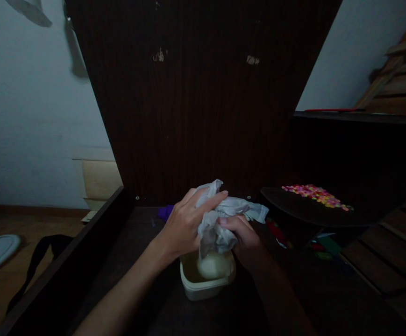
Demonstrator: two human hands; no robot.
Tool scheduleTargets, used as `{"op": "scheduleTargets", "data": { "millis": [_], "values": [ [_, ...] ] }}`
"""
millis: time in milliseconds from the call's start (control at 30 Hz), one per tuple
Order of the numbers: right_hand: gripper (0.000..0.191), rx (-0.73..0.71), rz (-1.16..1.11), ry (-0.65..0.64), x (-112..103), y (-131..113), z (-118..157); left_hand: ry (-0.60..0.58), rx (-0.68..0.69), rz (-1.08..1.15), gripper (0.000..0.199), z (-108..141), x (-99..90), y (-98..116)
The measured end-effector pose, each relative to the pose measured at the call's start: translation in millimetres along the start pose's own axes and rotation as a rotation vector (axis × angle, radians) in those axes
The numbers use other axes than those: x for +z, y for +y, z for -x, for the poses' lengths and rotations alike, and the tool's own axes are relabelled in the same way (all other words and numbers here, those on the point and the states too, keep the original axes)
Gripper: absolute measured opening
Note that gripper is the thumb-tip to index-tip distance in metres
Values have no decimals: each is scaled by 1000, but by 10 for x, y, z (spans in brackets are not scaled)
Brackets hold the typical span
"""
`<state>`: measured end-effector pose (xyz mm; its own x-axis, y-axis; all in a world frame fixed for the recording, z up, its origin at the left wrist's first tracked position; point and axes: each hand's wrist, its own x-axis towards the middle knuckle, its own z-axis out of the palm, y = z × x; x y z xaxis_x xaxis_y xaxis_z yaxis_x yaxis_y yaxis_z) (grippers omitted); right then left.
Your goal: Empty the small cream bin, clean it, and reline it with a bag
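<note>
Both my hands grip a crumpled, whitish plastic bag (215, 235) above a small pale container (204, 290) on the dark desk. My left hand (187, 221) has its fingers curled over the upper left part of the bag. From the right, my right hand (245, 238) pinches the bag with the thumb on top. Below the bag, a smooth, rounded, cream-coloured lump (217, 266) sits in the container; whether it is inside the bag I cannot tell. Part of the bag sticks out to the right beyond my right hand.
A purple object (166, 212) lies behind my left hand. At right, a dark curved shelf (276, 198) carries a pile of small pink and yellow pieces (318, 195), with red and green items beneath. A tall dark panel (203, 107) rises behind; a raised edge (66, 261) runs along the left.
</note>
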<state>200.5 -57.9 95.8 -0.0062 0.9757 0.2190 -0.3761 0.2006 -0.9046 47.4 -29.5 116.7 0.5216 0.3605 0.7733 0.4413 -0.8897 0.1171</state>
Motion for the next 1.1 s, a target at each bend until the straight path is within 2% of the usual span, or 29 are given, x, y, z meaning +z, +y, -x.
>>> {"op": "scheduleTargets", "data": {
  "millis": [67,100,167,200,267,300,400,500,633,767,900,1000,1100],
  "values": [
    [25,96,8,-169,-11,-110,41,61,42,-88,46,48,-50,-134],
    [31,97,25,-237,-22,-164,47,87,27,-140,41,81,-80,-217],
    [38,22,86,-299,-66,-251,40,102,-87,-232,30,167,-152,-412],
    [38,-19,131,-301,-102,-281,33,87,-210,-289,26,219,-193,-523],
    [34,-63,213,-288,-201,-320,27,53,-560,-471,17,346,-276,-756],
    [33,-69,231,-281,-260,-332,29,61,-657,-520,14,420,-315,-870],
    [32,-73,222,-246,-444,-357,49,68,-838,-605,19,680,-388,-1155],
    [30,-86,215,-191,-596,-368,64,-6,-986,-651,20,958,-356,-1311],
    [31,-74,232,-120,-743,-332,58,-159,-1021,-655,41,1277,-171,-1320],
    [33,-49,235,-88,-881,-248,40,-150,-945,-733,70,1523,44,-1283],
    [34,-26,248,-73,-1061,-174,-21,-131,-865,-732,62,1679,159,-1369],
    [35,-13,267,-71,-1210,-124,-78,-200,-919,-688,50,1720,186,-1483],
    [36,2,287,-71,-1318,-63,-107,-272,-951,-655,47,1755,193,-1597]
  ]
}}
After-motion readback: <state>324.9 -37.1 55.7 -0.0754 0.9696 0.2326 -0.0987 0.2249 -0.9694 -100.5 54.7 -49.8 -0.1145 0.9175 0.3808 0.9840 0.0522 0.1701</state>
